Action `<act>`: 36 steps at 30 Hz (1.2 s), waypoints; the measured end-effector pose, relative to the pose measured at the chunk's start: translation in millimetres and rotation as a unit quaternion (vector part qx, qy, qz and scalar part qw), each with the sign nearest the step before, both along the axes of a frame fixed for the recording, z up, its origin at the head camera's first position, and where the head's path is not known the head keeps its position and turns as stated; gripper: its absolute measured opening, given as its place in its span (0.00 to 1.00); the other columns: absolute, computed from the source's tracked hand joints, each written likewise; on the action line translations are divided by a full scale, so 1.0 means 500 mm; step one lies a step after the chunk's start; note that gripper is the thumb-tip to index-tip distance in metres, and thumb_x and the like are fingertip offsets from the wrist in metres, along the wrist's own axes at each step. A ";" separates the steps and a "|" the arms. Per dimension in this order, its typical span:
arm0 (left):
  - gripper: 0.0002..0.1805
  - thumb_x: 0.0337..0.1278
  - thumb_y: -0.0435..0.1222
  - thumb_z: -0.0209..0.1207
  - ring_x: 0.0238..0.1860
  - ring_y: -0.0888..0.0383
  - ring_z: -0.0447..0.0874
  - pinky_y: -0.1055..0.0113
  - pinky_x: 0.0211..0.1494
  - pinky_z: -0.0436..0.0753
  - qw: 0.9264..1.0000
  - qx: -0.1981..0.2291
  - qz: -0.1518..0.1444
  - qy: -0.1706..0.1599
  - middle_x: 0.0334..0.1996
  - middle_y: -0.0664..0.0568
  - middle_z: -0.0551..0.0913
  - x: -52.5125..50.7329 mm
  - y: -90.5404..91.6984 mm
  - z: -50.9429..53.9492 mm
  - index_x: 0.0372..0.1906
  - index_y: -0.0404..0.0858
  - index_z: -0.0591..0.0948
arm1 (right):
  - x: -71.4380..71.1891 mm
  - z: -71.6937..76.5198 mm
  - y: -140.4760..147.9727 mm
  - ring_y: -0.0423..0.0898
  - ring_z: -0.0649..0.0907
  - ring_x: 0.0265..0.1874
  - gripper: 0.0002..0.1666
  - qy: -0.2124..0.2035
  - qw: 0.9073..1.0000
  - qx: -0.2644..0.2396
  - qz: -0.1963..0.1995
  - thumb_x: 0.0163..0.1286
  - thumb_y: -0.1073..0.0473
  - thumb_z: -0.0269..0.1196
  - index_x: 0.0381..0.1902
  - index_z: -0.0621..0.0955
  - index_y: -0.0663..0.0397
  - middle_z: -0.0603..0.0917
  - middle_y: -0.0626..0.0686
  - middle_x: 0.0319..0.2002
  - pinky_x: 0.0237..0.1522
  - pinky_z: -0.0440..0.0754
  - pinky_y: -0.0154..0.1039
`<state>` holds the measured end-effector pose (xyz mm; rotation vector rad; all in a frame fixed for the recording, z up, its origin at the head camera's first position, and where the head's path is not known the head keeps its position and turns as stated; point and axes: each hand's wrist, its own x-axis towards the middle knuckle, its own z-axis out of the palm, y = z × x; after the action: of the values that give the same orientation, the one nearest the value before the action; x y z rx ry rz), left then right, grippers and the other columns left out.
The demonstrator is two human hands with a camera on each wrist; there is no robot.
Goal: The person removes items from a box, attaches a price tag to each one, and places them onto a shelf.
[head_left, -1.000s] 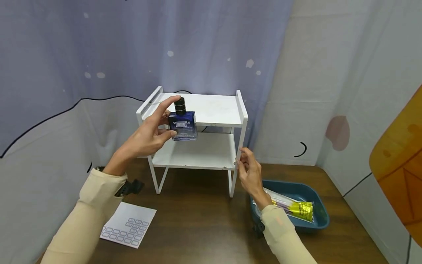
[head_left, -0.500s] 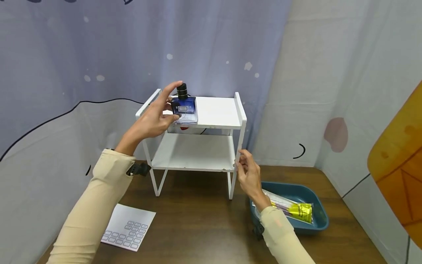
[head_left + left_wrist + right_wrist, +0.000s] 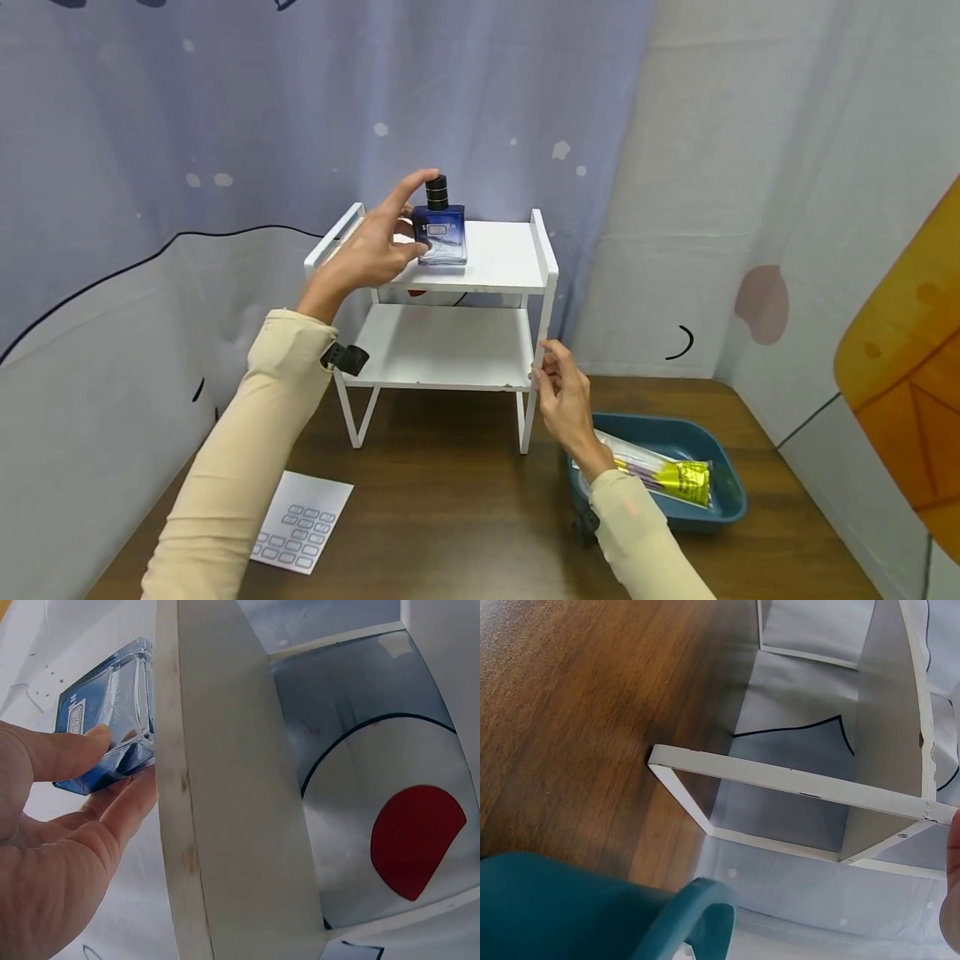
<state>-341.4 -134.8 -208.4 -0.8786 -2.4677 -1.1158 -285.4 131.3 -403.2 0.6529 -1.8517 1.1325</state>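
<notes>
At the white shelf [image 3: 442, 342], spread left fingers [image 3: 406, 188] hold a bottle [image 3: 444, 237] upright; right fingers [image 3: 562, 358] pinch a shelf leg [image 3: 546, 318], seemingly bracing it.

Teal tub [image 3: 667, 427] sits lower right on a brown wood table [image 3: 435, 517], with a clear-and-yellow plastic packet [image 3: 686, 482] lying in it. Lower left there's a white sheet [image 3: 302, 525] with rows of little outlined boxes. Purply-grey curtain [image 3: 480, 92] up top, big orange patch [image 3: 918, 375] along the right edge.
</notes>
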 end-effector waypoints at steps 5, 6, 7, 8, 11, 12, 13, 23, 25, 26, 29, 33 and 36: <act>0.49 0.59 0.20 0.58 0.56 0.38 0.82 0.49 0.53 0.83 1.000 -0.007 -0.016 -0.004 0.64 0.34 0.72 -0.007 0.025 0.000 0.78 0.57 0.52 | 0.001 0.000 0.000 0.62 0.83 0.27 0.26 -0.003 1.000 0.001 0.003 0.56 0.86 0.61 0.54 0.74 0.71 0.79 0.69 0.30 0.24 0.83 0.46; 0.49 0.59 0.20 0.59 0.56 0.39 0.83 0.49 0.53 0.83 1.000 -0.008 -0.016 -0.008 0.64 0.34 0.72 -0.008 0.029 0.000 0.77 0.58 0.52 | 0.001 -0.001 0.000 0.62 0.83 0.27 0.26 -0.004 1.000 0.002 0.005 0.57 0.86 0.61 0.54 0.73 0.71 0.79 0.68 0.30 0.24 0.83 0.46; 0.49 0.59 0.21 0.59 0.55 0.40 0.83 0.50 0.53 0.83 1.000 -0.010 -0.015 -0.010 0.63 0.35 0.73 -0.009 0.033 0.000 0.77 0.59 0.53 | 0.002 -0.001 0.000 0.62 0.83 0.27 0.26 -0.005 1.000 0.002 0.006 0.57 0.86 0.60 0.54 0.73 0.71 0.79 0.68 0.31 0.24 0.84 0.45; 0.49 0.59 0.21 0.59 0.55 0.40 0.83 0.50 0.53 0.83 1.000 -0.013 -0.013 -0.013 0.61 0.35 0.74 -0.011 0.036 0.000 0.77 0.60 0.52 | 0.002 -0.001 0.000 0.61 0.83 0.27 0.27 -0.006 1.000 0.003 0.006 0.56 0.86 0.61 0.54 0.73 0.71 0.79 0.68 0.31 0.25 0.84 0.45; 0.50 0.59 0.22 0.59 0.56 0.41 0.83 0.49 0.54 0.82 1.000 -0.019 -0.011 -0.020 0.61 0.35 0.75 -0.018 0.045 0.001 0.77 0.62 0.52 | 0.001 -0.001 -0.001 0.61 0.83 0.27 0.27 -0.008 1.000 0.001 0.004 0.56 0.86 0.61 0.54 0.73 0.70 0.79 0.68 0.30 0.25 0.84 0.44; 0.50 0.59 0.22 0.60 0.56 0.41 0.83 0.49 0.54 0.82 1.000 -0.021 -0.009 -0.021 0.62 0.35 0.74 -0.020 0.048 0.001 0.77 0.63 0.52 | -0.003 -0.004 -0.001 0.61 0.83 0.27 0.27 -0.008 1.000 0.000 0.003 0.56 0.86 0.61 0.54 0.73 0.70 0.79 0.68 0.30 0.25 0.84 0.45; 0.50 0.60 0.22 0.59 0.56 0.41 0.83 0.49 0.55 0.82 0.999 -0.024 -0.008 -0.023 0.63 0.35 0.73 -0.021 0.050 0.002 0.77 0.63 0.52 | -0.008 -0.009 -0.001 0.61 0.83 0.27 0.27 -0.009 1.000 0.000 0.001 0.56 0.86 0.61 0.54 0.73 0.70 0.79 0.68 0.30 0.25 0.84 0.46; 0.50 0.59 0.21 0.59 0.58 0.43 0.80 0.50 0.55 0.82 0.999 -0.040 0.006 -0.035 0.66 0.35 0.69 -0.034 0.069 0.000 0.76 0.65 0.53 | -0.053 -0.056 0.007 0.57 0.85 0.29 0.29 -0.019 1.000 -0.004 -0.003 0.59 0.83 0.63 0.57 0.74 0.62 0.80 0.64 0.31 0.26 0.85 0.45; 0.50 0.59 0.21 0.59 0.58 0.43 0.80 0.50 0.55 0.83 0.998 -0.043 0.007 -0.037 0.66 0.35 0.69 -0.035 0.071 -0.001 0.76 0.65 0.53 | -0.055 -0.058 0.009 0.56 0.85 0.30 0.29 -0.020 1.000 -0.002 0.000 0.60 0.81 0.63 0.58 0.74 0.59 0.80 0.63 0.32 0.28 0.85 0.43; 0.50 0.60 0.21 0.59 0.59 0.43 0.80 0.50 0.55 0.83 0.998 -0.044 0.007 -0.037 0.67 0.35 0.69 -0.036 0.072 -0.001 0.76 0.65 0.53 | -0.054 -0.058 0.010 0.55 0.85 0.30 0.29 -0.018 1.000 0.000 -0.001 0.61 0.80 0.63 0.58 0.74 0.58 0.80 0.63 0.32 0.28 0.85 0.43; 0.50 0.60 0.21 0.59 0.59 0.43 0.79 0.50 0.55 0.83 0.998 -0.046 0.008 -0.036 0.67 0.34 0.68 -0.038 0.073 -0.001 0.76 0.64 0.53 | -0.054 -0.059 0.010 0.56 0.85 0.30 0.30 -0.015 1.000 0.000 0.002 0.60 0.81 0.63 0.59 0.74 0.59 0.80 0.63 0.32 0.27 0.85 0.42; 0.50 0.59 0.21 0.59 0.59 0.43 0.79 0.50 0.55 0.83 0.998 -0.044 0.009 -0.034 0.67 0.34 0.68 -0.041 0.073 -0.002 0.76 0.64 0.53 | -0.054 -0.059 0.010 0.56 0.85 0.30 0.31 -0.017 1.000 0.000 0.002 0.59 0.82 0.63 0.59 0.74 0.59 0.80 0.63 0.32 0.27 0.85 0.43; 0.51 0.59 0.20 0.59 0.59 0.43 0.79 0.50 0.55 0.82 0.998 -0.043 0.012 -0.033 0.66 0.35 0.69 -0.042 0.073 -0.003 0.76 0.65 0.53 | -0.054 -0.059 0.011 0.54 0.85 0.31 0.31 -0.019 1.000 0.003 0.000 0.60 0.81 0.63 0.59 0.74 0.57 0.80 0.62 0.33 0.28 0.85 0.41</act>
<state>-362.6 -98.4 -209.7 -0.8477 -2.5902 -1.0541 -312.4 136.8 -432.6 0.6393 -1.8873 1.1474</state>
